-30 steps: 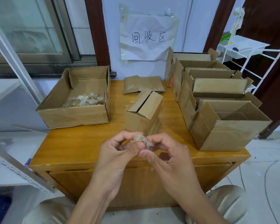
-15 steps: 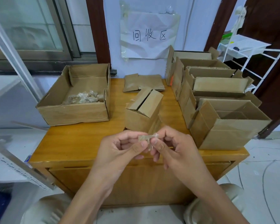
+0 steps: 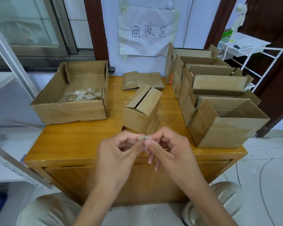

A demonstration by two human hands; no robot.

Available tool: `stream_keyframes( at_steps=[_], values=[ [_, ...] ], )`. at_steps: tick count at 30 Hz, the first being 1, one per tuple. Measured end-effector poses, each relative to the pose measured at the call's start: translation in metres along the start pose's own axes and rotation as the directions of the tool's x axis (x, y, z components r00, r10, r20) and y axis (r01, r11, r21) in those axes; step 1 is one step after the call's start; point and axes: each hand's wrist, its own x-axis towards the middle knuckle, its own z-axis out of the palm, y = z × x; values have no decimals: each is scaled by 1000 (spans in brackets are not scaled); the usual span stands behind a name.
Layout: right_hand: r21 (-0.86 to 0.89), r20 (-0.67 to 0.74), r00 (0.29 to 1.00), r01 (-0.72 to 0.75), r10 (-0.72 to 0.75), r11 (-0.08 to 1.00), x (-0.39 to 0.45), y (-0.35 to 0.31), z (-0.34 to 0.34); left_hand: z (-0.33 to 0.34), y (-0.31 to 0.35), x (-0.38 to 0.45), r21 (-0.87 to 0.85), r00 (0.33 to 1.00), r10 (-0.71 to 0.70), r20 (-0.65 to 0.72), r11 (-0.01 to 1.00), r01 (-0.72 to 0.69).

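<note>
A small crumpled wad of clear tape (image 3: 143,138) is pinched between both my hands, just above the front edge of the wooden table (image 3: 75,139). My left hand (image 3: 116,152) pinches its left end with thumb and forefinger. My right hand (image 3: 168,149) pinches the right end, its other fingers curled below. Right behind my hands stands a small cardboard box (image 3: 141,114) with its top flaps half raised.
A wide open box (image 3: 72,110) at the left holds a heap of crumpled tape wads (image 3: 81,96). Several open cardboard boxes (image 3: 225,126) line the right side. A flattened box (image 3: 142,80) lies at the back below a paper sign (image 3: 148,31). A white rack (image 3: 245,46) stands far right.
The tape wad looks flatter and more stretched between my fingertips than a second ago. My hands stayed in front of the small box.
</note>
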Motion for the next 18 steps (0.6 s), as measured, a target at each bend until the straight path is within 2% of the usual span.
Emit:
stream_keyframes(
  at_steps=[3,5,8,11,14,16,18],
  values=[
    [1,-23,1000,3,-3,1000,-2,10,3,4,-3,-5,276,965,263,-4,928,-252],
    [-49,-15,999,31,-32,998,-5,14,2,0,-6,-5,276,952,289,103,911,-307],
    [-214,-57,988,130,-145,968,-9,14,-1,-6,-1,-13,181,946,165,280,958,-221],
    [-290,-82,982,140,-170,947,-11,14,5,-7,3,-15,134,959,116,259,979,-155],
    [-202,-78,993,76,-93,976,-17,15,9,-11,-4,-13,41,978,69,197,996,-78],
    [-115,-80,995,57,-66,992,-19,12,7,-12,-7,-13,-68,977,3,212,998,12],
    [-93,-80,994,68,-76,993,-18,7,7,-12,-9,-13,-133,974,-13,228,990,45]
  ],
)
